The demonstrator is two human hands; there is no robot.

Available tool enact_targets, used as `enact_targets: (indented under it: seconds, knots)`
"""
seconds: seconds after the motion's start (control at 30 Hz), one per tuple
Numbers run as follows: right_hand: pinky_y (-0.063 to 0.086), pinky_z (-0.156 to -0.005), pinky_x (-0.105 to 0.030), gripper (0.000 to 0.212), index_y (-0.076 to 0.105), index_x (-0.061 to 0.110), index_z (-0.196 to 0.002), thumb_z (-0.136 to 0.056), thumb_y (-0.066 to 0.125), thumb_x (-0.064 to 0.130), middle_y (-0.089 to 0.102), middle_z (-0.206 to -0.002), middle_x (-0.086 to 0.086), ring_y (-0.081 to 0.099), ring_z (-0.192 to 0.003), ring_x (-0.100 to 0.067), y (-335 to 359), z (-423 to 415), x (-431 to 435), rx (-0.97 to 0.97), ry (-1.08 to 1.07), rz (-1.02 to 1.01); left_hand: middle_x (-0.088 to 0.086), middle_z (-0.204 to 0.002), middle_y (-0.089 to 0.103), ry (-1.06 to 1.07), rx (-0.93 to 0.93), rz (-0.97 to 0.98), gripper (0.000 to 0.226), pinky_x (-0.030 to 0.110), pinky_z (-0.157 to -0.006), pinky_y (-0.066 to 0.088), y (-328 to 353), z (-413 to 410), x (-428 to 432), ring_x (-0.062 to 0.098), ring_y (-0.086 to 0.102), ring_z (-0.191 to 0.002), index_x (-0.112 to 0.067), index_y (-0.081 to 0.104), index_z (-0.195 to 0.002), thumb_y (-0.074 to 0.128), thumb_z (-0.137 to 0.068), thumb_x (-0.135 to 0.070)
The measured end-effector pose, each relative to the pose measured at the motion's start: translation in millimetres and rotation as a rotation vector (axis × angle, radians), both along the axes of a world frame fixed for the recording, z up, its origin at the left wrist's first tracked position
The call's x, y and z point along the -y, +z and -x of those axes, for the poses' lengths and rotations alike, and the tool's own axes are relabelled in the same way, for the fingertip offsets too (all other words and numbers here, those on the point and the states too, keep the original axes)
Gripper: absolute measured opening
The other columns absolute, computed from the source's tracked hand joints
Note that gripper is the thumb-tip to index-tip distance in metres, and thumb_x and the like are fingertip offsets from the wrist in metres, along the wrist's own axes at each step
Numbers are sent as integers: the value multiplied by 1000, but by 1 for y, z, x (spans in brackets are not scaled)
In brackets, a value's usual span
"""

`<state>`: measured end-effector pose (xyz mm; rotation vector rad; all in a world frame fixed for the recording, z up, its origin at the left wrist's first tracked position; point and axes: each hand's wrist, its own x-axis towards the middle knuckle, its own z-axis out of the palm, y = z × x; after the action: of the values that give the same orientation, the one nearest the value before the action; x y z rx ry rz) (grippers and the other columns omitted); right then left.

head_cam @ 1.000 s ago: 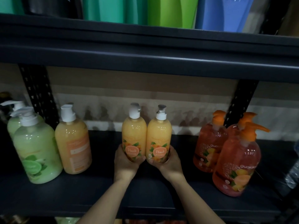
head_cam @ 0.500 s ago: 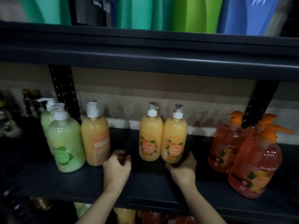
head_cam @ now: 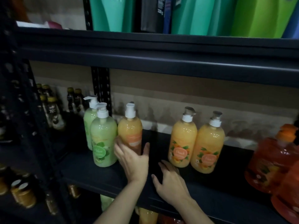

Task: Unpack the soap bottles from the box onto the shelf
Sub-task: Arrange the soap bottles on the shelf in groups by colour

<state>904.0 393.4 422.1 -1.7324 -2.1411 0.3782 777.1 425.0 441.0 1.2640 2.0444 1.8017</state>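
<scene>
An orange soap bottle (head_cam: 130, 133) with a white pump stands on the black shelf (head_cam: 90, 173), its label turned sideways. My left hand (head_cam: 131, 159) grips its lower part, fingers on its left and thumb on its right. Two peach-label orange bottles (head_cam: 183, 139) (head_cam: 208, 146) stand side by side further right, free of both hands. My right hand (head_cam: 169, 183) rests on the shelf in front of them, fingers spread and relaxed, holding nothing. No box is in view.
Two green soap bottles (head_cam: 103, 136) stand just left of the gripped bottle, touching it. Red-orange pump bottles (head_cam: 271, 159) crowd the right end. Dark small bottles (head_cam: 50, 110) stand beyond the black upright post (head_cam: 101, 89). Green containers (head_cam: 202, 15) fill the shelf above; jars (head_cam: 24, 193) stand lower left.
Both hands let go of the two peach-label bottles. My left hand moved left and took hold of the orange bottle beside the green ones; my right hand drew back onto the shelf. The view swung left.
</scene>
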Motion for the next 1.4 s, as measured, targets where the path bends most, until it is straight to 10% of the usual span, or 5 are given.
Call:
enact_targets:
  seconds: [0.33,1.4]
  knots:
    - [29,-116,-30,67,40,21,-147,-93,39,59,38,-150,5,36,-138,-14,-5,0,-5,82,-25,-74,21,-141,30,213,109,17,102,56,-101,35,6,-12,-39,37,31,-124,-8,21,-151,83,-73,-30]
    - [22,-119,-34,69,33,22,-152,-96,35,62,30,-158,6,30,-143,-17,3,-133,58,196,-177,3,4,-133,31,-361,-141,-128,101,32,-96,35,-9,-100,63,20,32,-123,-7,37,-144,88,-65,-42]
